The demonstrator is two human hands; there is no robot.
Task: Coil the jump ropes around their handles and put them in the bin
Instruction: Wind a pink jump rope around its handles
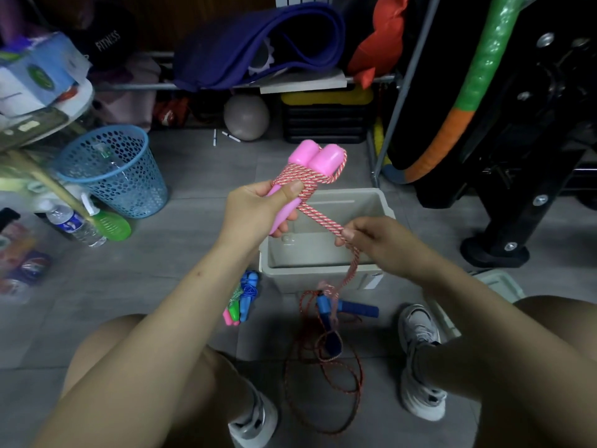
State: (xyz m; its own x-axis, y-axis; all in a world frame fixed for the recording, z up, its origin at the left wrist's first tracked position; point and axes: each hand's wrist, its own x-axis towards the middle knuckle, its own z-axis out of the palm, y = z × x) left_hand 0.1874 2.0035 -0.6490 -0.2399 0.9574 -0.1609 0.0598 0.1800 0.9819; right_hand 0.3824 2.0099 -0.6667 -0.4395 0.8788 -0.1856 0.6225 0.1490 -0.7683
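Handles: pair of pink plastic jump-rope handles (315,160), side by side, gripped by left hand (258,210) above the grey plastic bin (384,202).
Rope: pink-and-white twisted cord (319,215), several wraps on; right hand (376,240) pinches the free run.
Risk: tension drops, wraps slide off; trailing slack likely snags the blue-handled rope (350,310) on the floor.

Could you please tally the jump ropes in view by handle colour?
Pink handles, held in the left hand: 1
Dark blue handles, on the floor: 1
Bundle by the bin, mixed blue, green and pink: 1
Total: 3
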